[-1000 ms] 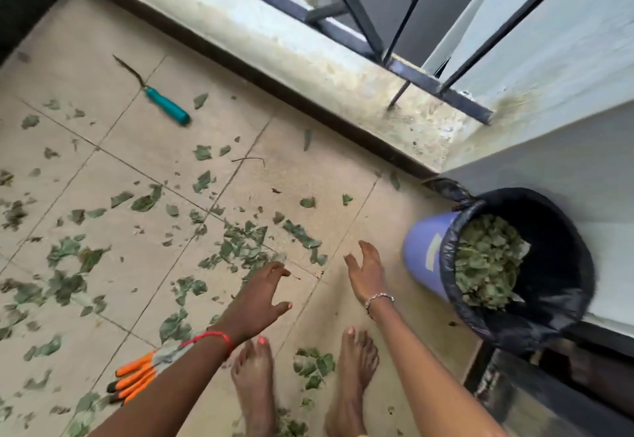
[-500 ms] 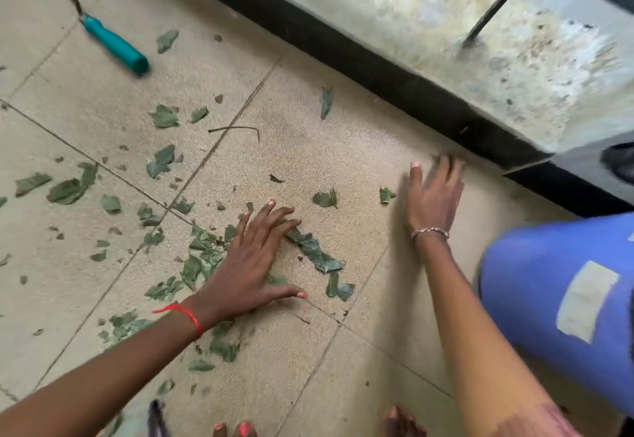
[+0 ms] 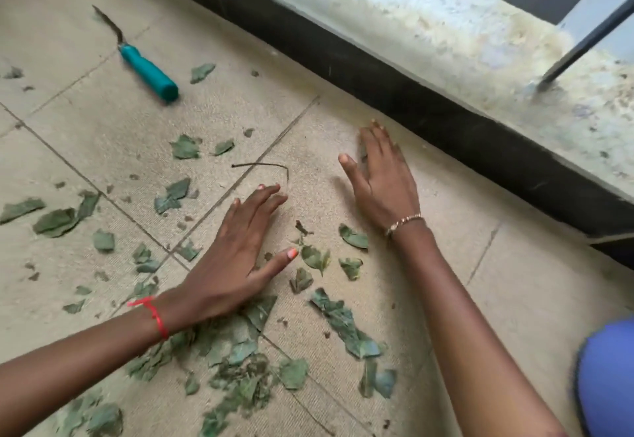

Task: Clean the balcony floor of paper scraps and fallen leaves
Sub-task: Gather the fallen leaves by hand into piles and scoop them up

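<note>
Left hand (image 3: pixel 236 258) flat on leaves (image 3: pixel 240 351), right hand (image 3: pixel 384 179) flat on floor (image 3: pixel 514 299)

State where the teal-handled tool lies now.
In the head view, the teal-handled tool lies on the floor at upper left, beyond the left hand, a loose leaf just right of its handle.

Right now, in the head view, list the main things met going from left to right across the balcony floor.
teal-handled tool → left hand, fingers spread flat → right hand, also flat → blue bin at the right edge
</note>
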Available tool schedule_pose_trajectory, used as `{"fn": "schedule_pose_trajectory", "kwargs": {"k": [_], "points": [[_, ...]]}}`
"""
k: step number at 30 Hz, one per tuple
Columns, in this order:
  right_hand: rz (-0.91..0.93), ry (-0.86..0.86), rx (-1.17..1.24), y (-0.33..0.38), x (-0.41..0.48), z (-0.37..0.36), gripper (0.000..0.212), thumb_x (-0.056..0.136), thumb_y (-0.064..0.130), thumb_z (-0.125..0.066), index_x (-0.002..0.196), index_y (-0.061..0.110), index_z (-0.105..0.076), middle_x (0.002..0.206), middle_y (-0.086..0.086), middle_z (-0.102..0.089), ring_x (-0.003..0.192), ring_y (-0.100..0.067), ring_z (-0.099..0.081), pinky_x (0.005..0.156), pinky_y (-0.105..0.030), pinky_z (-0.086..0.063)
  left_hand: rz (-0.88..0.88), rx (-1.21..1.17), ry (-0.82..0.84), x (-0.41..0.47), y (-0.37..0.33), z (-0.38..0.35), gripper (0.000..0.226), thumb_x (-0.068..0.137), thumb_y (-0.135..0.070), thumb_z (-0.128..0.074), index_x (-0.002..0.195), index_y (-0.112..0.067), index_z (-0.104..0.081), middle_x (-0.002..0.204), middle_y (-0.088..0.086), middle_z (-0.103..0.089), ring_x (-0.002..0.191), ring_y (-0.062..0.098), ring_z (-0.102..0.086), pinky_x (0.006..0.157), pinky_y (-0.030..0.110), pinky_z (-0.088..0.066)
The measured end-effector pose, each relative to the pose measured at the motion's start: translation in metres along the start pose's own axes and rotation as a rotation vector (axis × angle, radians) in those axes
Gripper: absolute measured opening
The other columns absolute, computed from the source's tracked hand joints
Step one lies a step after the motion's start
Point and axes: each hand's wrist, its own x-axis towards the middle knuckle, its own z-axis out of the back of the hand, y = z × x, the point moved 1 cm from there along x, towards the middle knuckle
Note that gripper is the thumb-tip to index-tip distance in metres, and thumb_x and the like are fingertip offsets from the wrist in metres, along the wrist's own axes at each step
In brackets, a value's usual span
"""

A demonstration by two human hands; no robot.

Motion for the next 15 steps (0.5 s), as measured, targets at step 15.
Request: {"fn": "schedule_pose_trajectory", "kwargs": {"k": [15], "points": [[-0.273, -0.135, 0.335, 0.028, -0.169, 0.002, 0.071, 0.086, 0.065, -0.013, 0.145, 0.027, -0.021, 0.152, 0.012, -0.013, 0.141, -0.005, -0.011, 0.117, -0.038, -0.016, 0.061, -0.102, 0.008, -0.070, 0.008, 0.010, 0.072, 0.087, -0.062, -0.029, 0.148, -0.028, -0.015, 0.157, -0.011, -0.009, 0.143, 0.002, -0.003, 0.120, 0.045, -0.006]]}}
